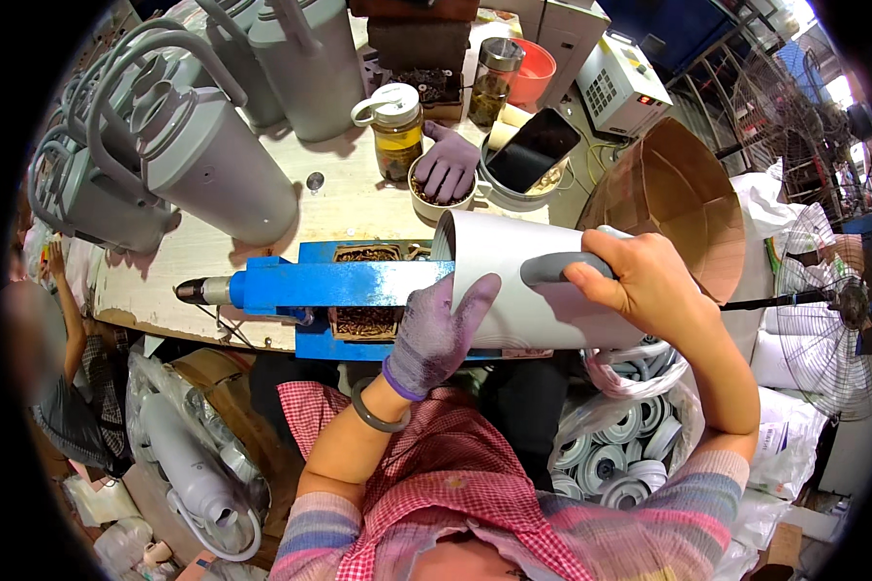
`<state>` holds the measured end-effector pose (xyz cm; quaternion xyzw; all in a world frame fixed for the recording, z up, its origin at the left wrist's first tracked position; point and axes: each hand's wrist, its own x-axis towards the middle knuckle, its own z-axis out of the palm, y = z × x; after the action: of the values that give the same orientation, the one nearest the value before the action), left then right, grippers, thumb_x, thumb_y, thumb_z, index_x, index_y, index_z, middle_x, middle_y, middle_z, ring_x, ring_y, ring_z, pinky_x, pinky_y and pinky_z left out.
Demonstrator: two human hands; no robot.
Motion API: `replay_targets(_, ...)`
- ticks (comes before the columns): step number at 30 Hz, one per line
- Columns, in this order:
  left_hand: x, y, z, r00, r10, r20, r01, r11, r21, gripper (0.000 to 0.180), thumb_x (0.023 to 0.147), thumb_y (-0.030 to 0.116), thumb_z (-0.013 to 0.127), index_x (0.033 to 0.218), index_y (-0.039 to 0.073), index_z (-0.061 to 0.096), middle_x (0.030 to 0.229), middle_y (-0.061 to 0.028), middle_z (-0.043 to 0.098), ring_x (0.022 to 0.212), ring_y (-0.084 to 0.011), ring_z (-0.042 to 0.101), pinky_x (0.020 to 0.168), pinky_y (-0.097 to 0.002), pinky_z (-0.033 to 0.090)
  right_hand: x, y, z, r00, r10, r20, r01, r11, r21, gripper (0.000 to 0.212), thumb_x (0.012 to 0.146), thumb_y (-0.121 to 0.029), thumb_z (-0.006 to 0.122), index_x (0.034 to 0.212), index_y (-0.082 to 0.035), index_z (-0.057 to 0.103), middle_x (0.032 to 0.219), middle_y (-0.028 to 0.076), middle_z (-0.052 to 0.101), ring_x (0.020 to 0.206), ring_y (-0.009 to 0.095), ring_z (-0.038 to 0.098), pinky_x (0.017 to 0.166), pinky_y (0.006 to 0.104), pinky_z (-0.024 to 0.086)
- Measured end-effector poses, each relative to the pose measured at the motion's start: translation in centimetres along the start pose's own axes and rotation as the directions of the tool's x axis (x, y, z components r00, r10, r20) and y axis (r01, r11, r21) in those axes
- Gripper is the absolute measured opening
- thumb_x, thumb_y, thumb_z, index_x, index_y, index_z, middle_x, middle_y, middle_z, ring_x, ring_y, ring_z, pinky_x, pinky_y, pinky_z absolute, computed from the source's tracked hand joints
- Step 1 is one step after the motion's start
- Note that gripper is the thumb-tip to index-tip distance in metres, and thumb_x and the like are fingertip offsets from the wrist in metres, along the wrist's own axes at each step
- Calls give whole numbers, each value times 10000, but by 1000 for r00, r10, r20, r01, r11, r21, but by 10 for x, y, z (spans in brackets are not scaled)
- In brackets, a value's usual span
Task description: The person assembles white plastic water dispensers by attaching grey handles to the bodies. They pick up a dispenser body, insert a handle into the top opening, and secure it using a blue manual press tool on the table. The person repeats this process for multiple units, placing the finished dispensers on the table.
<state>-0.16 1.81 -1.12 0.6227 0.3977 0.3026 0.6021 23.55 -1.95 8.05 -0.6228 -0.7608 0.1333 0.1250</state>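
Surface [344, 208], front edge: right fingers [596, 284] grip handle [550, 269]; left fingers [479, 298] spread at pot [509, 315], best kept square with blue bar [358, 284].

At the centre of the frame we have a pale grey cylindrical vessel [509, 320] turned on its side, its curved grey handle [550, 268] toward the right, its open end facing left, where a blue machine arm [358, 284] from centre left enters it.
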Motion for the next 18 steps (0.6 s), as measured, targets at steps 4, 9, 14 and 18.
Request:
replay_targets(4, -1, 3, 1, 1000, -18, 6, 18, 1000, -9, 367, 1001, 321, 562, 1116, -12, 668, 841, -73, 683, 764, -106, 591, 717, -273, 493, 4, -7, -7, 995, 51, 82, -47, 998, -53, 486, 917, -501, 563, 805, -29, 586, 619, 209, 559, 614, 428, 574, 565, 474, 451)
replay_targets(9, -1, -4, 5, 998, -56, 2, 56, 992, -117, 398, 992, 333, 578, 1125, -32, 660, 939, -138, 723, 856, -175, 675, 785, -314, 522, 3, -11, -8, 996, 56, 70, -50, 996, -80, 505, 925, -513, 545, 801, -25, 583, 612, 213, 550, 607, 424, 572, 566, 469, 445)
replay_targets(14, -1, -7, 4, 998, -67, -13, 66, 994, -87, 470, 980, 405, 582, 1095, -42, 672, 910, -118, 723, 826, -158, 673, 764, -303, 525, 4, -15, -9, 996, 65, 66, -52, 983, -177, 544, 927, -575, 506, 853, -50, 633, 634, 217, 620, 629, 421, 621, 586, 491, 491)
replay_targets(18, 1, -8, 7, 996, -91, -24, 87, 989, -116, 540, 975, 451, 572, 1054, -74, 670, 873, -118, 721, 791, -155, 672, 729, -311, 529, 4, -18, -9, 1000, 17, 6, -15, 969, -246, 548, 944, -566, 483, 861, -51, 650, 660, 200, 648, 633, 401, 641, 585, 490, 494)
